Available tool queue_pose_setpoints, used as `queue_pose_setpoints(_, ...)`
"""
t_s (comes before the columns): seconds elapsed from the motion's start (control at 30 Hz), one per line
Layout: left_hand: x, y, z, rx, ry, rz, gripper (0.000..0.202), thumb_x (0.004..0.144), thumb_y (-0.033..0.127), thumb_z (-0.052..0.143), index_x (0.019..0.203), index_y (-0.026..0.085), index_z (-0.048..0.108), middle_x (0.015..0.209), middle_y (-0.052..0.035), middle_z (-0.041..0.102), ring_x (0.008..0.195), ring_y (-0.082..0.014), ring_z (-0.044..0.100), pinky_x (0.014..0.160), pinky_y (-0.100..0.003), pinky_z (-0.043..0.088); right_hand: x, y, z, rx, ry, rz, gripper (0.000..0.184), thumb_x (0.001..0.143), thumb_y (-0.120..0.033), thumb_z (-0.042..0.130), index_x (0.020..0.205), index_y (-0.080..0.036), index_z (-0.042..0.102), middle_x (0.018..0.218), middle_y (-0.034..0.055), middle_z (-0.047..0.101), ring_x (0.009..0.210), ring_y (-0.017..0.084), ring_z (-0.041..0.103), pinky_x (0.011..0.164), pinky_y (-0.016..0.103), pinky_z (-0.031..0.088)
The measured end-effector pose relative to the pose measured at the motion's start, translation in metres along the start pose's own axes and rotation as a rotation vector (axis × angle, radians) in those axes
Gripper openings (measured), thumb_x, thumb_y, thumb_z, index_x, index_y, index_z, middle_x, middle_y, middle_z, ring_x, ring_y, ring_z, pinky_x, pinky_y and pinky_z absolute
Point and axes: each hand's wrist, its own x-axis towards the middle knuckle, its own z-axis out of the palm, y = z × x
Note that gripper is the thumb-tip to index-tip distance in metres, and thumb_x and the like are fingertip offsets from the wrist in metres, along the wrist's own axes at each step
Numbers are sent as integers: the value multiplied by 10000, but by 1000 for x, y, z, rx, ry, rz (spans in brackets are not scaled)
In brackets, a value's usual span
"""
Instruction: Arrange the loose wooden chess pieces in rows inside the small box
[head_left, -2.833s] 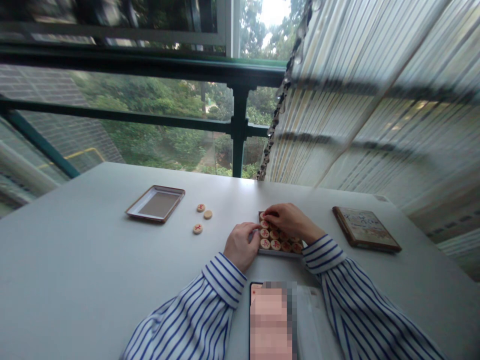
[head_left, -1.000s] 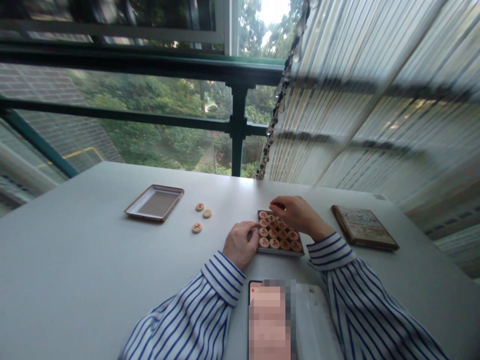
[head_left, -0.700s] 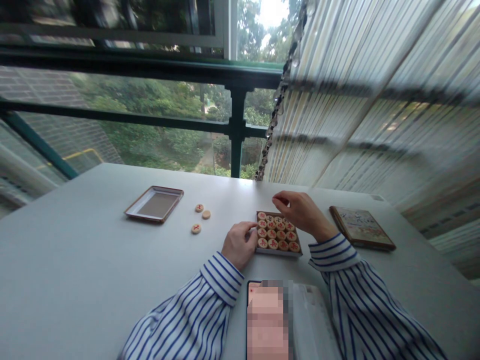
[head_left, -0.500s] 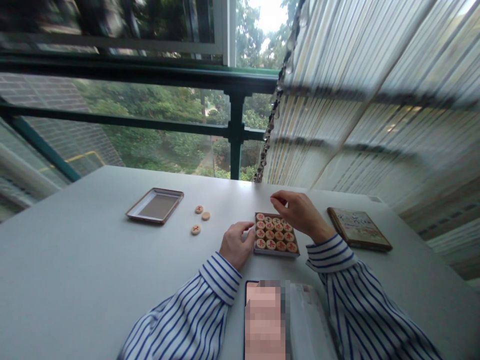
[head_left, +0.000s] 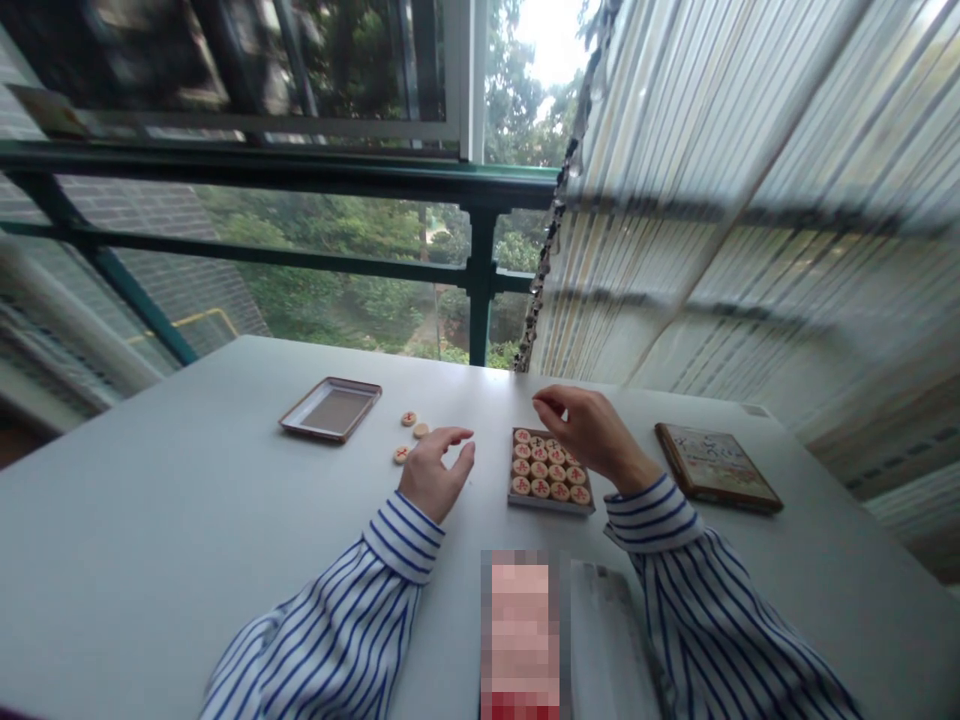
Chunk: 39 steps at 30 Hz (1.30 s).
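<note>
A small square box [head_left: 550, 503] on the white table [head_left: 150, 540] is filled with round wooden game pieces [head_left: 546, 466] marked in red. My right hand [head_left: 589, 431] hovers over the box's far edge with its fingers curled and thumb and forefinger pinched; I cannot make out anything in them. My left hand [head_left: 436, 471] floats above the table to the left of the box, fingers apart, holding nothing. Three loose wooden pieces [head_left: 410, 433] lie just beyond its fingertips.
An empty brown-rimmed tray [head_left: 331, 409] sits at the far left of the pieces. A wooden box lid with a picture [head_left: 715, 466] lies to the right. A phone [head_left: 521, 640] and a white object [head_left: 611, 640] rest at the near edge. Window railing and striped blinds stand behind.
My left hand has let go of the box's left side and moved left toward the three loose pieces, opening its fingers. My right hand has lifted off the pieces in the box.
</note>
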Motion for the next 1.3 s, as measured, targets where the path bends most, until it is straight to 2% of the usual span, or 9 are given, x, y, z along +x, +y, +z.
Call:
queue_pose_setpoints(0.13,5,-17,-20,71,55,3,202,746,294,525,862,166,632,855,-44,659,779,-154,610,692,-283,503,0,-1,4,3,1,-27,211,837,-238,432,829,-156,626,716,34,629,645,112,547,633,219,372)
queue_pose_setpoints(0.27,7,-36,-37,143,109,-2,219,748,311,522,877,174,635,922,-54,660,881,-178,598,720,-291,499,-1,-5,9,-11,-16,-40,205,833,-230,438,820,-154,629,706,36,626,637,113,539,626,221,363)
queue_pose_setpoints(0.4,3,-52,-46,235,189,-54,213,742,298,521,881,180,631,897,-44,663,808,-175,604,707,-298,497,-2,-11,12,-16,-53,-47,211,835,-231,436,817,-155,632,720,46,629,645,117,537,629,228,360)
queue_pose_setpoints(0.5,-1,-62,-48,289,199,-52,225,732,297,526,890,169,621,864,-51,660,784,-182,599,709,-308,493,-3,-16,14,-14,-81,-45,212,835,-231,434,816,-159,632,727,49,632,654,120,540,629,231,364)
queue_pose_setpoints(0.77,-1,-81,-48,402,107,-23,290,706,280,542,969,167,585,945,-83,646,897,-228,580,828,-361,448,-6,-30,17,-26,-138,-82,217,842,-230,419,842,-167,627,736,57,637,694,137,557,651,235,378)
queue_pose_setpoints(1.03,-2,-88,-42,448,-11,-44,328,706,273,504,990,133,590,979,-101,650,907,-236,583,850,-357,432,-4,-51,26,-71,-221,-176,221,854,-216,407,851,-169,623,743,51,638,690,133,549,641,234,365)
queue_pose_setpoints(1.13,-3,-89,-40,468,-63,-59,352,693,295,514,998,137,597,994,-99,649,916,-250,576,840,-366,435,1,-60,33,-91,-285,-241,229,857,-212,404,884,-171,628,789,63,647,753,142,560,682,241,364)
queue_pose_setpoints(1.3,-3,-88,-40,499,-110,-88,351,679,311,520,978,158,618,1025,-91,640,942,-258,560,840,-367,427,10,-72,51,-127,-376,-271,249,866,-241,392,913,-178,628,823,70,647,783,150,567,694,243,362)
